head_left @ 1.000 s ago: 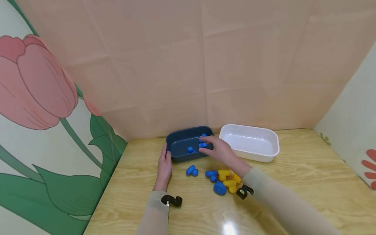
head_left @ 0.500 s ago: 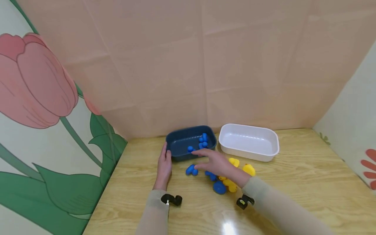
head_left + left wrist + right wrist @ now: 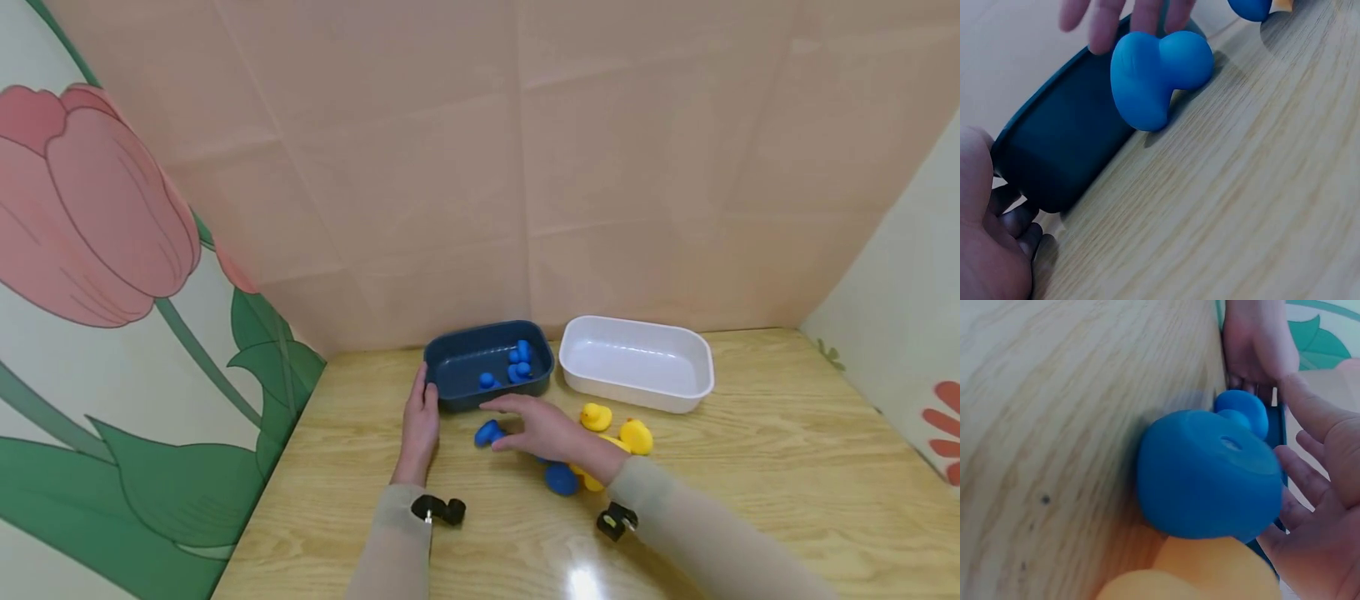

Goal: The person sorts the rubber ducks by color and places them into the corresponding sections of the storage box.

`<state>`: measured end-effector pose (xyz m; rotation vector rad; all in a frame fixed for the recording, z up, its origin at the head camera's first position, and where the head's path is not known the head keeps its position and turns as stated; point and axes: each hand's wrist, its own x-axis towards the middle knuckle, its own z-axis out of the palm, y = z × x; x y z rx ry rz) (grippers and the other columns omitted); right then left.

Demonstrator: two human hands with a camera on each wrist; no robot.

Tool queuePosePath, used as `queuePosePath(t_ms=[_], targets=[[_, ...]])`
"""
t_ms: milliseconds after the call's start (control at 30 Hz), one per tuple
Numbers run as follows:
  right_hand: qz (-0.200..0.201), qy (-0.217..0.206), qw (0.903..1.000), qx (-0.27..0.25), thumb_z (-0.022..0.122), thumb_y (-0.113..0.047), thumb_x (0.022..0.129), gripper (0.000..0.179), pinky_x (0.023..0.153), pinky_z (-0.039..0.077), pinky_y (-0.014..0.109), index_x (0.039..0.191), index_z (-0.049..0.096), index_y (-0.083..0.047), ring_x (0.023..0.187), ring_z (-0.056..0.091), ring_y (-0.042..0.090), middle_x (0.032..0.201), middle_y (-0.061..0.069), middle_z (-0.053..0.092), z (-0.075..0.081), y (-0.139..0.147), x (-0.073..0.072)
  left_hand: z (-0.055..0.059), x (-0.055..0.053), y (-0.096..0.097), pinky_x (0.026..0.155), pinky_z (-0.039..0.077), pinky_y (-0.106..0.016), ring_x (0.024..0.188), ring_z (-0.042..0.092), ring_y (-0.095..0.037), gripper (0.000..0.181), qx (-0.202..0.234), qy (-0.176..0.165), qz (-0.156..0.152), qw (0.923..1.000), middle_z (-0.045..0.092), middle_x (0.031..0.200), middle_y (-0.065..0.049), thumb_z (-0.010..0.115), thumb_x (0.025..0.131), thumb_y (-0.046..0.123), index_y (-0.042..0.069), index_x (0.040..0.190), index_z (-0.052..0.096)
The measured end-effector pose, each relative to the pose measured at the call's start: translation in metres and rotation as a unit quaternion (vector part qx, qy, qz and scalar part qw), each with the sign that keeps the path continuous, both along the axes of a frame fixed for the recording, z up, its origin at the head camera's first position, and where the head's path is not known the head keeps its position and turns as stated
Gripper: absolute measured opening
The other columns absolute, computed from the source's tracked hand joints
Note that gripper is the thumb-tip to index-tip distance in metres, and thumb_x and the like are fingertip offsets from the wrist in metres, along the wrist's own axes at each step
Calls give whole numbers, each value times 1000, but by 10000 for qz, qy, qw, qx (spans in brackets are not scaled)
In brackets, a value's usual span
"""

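Note:
My left hand (image 3: 421, 425) holds the left end of a dark blue tray (image 3: 457, 400), its fingers bent about the corner in the left wrist view. Several blue rubber ducks (image 3: 519, 372) lie inside. In front of the tray a blue rubber duck (image 3: 486, 432) lies on its side on the table. Over it hovers my right hand (image 3: 543, 429), thumb and fingers spread apart with nothing between them. Below that hand rests another blue duck (image 3: 561, 479), bottom turned up, large in the right wrist view. Yellow rubber ducks (image 3: 636, 436) are grouped beside it, partly hidden by the right wrist.
A white tray (image 3: 637, 400) stands right of the dark one, with nothing visible in it. Behind both hangs a pinkish-beige cloth (image 3: 420, 183). The wooden table (image 3: 795, 467) reaches walls painted with flowers on either side.
My right hand has left the dark blue tray, drawing back and down toward the blue duck in front. Ducks now show inside where it was. The left hand has stayed on the tray.

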<state>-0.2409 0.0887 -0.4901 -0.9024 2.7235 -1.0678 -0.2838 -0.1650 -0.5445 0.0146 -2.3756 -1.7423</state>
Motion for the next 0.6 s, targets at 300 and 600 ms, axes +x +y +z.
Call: queuePosePath(t_ms=[300, 600], targets=[[40, -149, 9998, 104, 87, -29, 99, 62, 120, 48, 54, 156, 65, -17, 144, 59, 31, 156, 6, 63, -9, -1, -8, 1, 1, 0, 134, 22, -56, 165, 26, -33, 56, -14, 40, -20, 10000, 30, 180, -6, 41, 122, 28, 19, 176, 32], [165, -401, 9990, 71, 86, -27, 99, 60, 113, 54, 52, 154, 66, -12, 131, 66, 29, 151, 7, 67, -16, -2, -14, 0, -1, -1, 134, 22, -55, 166, 26, -33, 56, -18, 17, -4, 10000, 31, 180, -7, 41, 121, 27, 20, 176, 32]])
